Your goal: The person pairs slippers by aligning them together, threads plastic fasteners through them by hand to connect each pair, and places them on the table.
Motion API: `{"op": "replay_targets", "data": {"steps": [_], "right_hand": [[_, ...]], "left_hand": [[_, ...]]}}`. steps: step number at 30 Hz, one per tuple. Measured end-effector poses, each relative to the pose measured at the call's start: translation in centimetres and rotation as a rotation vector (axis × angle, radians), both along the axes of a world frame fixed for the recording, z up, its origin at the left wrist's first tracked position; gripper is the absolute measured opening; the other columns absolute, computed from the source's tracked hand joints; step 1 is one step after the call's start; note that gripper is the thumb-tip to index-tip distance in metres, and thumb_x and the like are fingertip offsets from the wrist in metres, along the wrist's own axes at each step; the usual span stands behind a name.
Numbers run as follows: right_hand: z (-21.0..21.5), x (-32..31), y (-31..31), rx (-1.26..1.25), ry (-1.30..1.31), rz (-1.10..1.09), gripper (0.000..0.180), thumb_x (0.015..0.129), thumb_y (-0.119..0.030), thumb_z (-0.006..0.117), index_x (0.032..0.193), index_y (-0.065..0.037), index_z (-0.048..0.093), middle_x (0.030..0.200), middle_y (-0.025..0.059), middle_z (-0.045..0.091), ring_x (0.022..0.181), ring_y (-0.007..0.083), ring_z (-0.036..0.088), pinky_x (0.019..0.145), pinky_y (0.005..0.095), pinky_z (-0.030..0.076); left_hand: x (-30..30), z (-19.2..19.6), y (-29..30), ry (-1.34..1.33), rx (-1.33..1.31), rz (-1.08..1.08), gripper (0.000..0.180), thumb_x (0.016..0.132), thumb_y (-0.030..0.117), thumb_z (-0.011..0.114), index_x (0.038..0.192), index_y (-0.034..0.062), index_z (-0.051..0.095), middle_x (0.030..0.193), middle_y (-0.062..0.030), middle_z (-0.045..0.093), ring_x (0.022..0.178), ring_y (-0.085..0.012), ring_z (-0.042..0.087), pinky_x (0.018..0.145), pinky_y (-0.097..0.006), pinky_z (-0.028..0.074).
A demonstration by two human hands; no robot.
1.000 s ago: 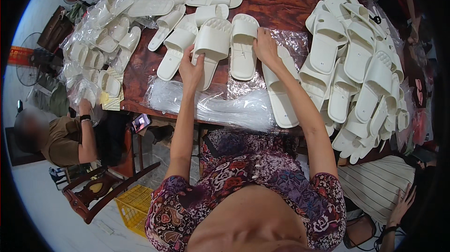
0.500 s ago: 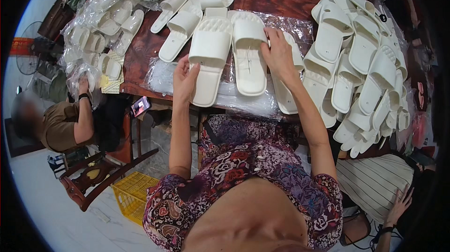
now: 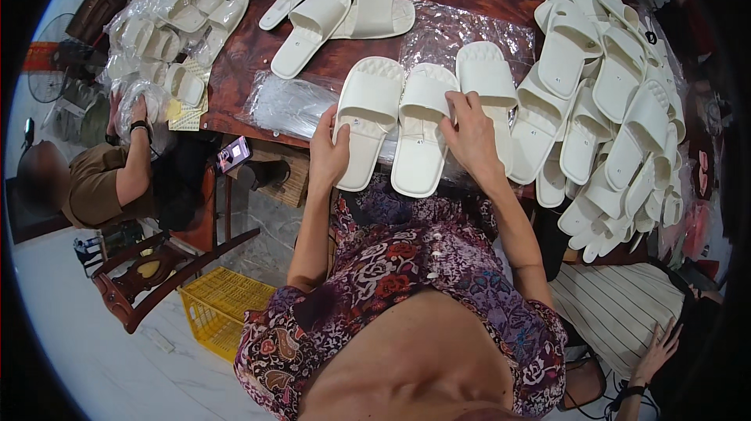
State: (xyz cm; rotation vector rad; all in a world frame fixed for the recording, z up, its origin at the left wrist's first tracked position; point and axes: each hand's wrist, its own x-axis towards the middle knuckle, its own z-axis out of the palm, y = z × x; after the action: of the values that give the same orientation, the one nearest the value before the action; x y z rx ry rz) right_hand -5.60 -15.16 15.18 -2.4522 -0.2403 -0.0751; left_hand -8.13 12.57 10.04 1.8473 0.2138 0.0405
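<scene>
In front of me at the table's near edge are two white open-toe slippers, held side by side with toes pointing away. My left hand (image 3: 328,153) grips the outer edge of the left slipper (image 3: 364,120), thumb on its footbed. The fingers of my right hand (image 3: 472,138) close on the right edge of the middle slipper (image 3: 426,127). Just beyond that hand lies a third white slipper (image 3: 486,77), partly hidden by it. Flat clear plastic bags (image 3: 293,100) lie on the table beside and under these slippers.
A heap of white slippers (image 3: 610,92) rises at the right of the reddish wooden table (image 3: 313,52). Loose slippers (image 3: 313,26) and plastic-wrapped ones (image 3: 184,10) lie at the far left. A yellow crate (image 3: 223,307) and a wooden chair (image 3: 152,272) stand left. Two co-workers sit at the sides.
Both hands have drawn the two slippers nearer to me, over the table's edge, and slightly right. A slipper that was behind them now shows fully. The left co-worker's hands have moved on plastic.
</scene>
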Motion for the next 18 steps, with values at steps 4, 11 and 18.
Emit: {"op": "replay_targets", "data": {"steps": [4,11,18], "right_hand": [[-0.9,-0.6,-0.3,0.05,-0.055,-0.007,0.043,0.085,-0.009,0.065,0.126,-0.002,0.052,0.107,0.021,0.054,0.082,0.0415,0.064,0.072,0.0491,0.054],[-1.7,-2.3,-0.6,0.222,-0.048,-0.021,0.043,0.09,-0.013,0.068,0.129,0.0,0.055,0.104,0.0169,0.056,0.08,0.0308,0.064,0.072,0.0419,0.054],[-2.4,-2.8,-0.8,0.291,-0.063,-0.06,0.039,0.093,-0.01,0.068,0.131,-0.001,0.058,0.102,0.0134,0.059,0.081,0.0221,0.066,0.071,0.0329,0.056]], "left_hand": [[-0.3,1.8,-0.9,-0.083,0.374,-0.008,0.047,0.093,0.008,0.058,0.137,-0.0063,0.05,0.117,-0.0254,0.058,0.109,-0.0382,0.059,0.099,-0.044,0.045],[-0.6,1.5,-0.8,-0.085,0.453,0.0,0.049,0.092,0.011,0.061,0.138,-0.0002,0.052,0.121,-0.0245,0.055,0.115,-0.0403,0.053,0.101,-0.047,0.042],[0.6,3.4,-2.6,-0.366,0.523,0.021,0.045,0.087,0.006,0.066,0.132,0.0055,0.059,0.122,-0.0189,0.056,0.115,-0.0356,0.05,0.101,-0.045,0.041]]}}
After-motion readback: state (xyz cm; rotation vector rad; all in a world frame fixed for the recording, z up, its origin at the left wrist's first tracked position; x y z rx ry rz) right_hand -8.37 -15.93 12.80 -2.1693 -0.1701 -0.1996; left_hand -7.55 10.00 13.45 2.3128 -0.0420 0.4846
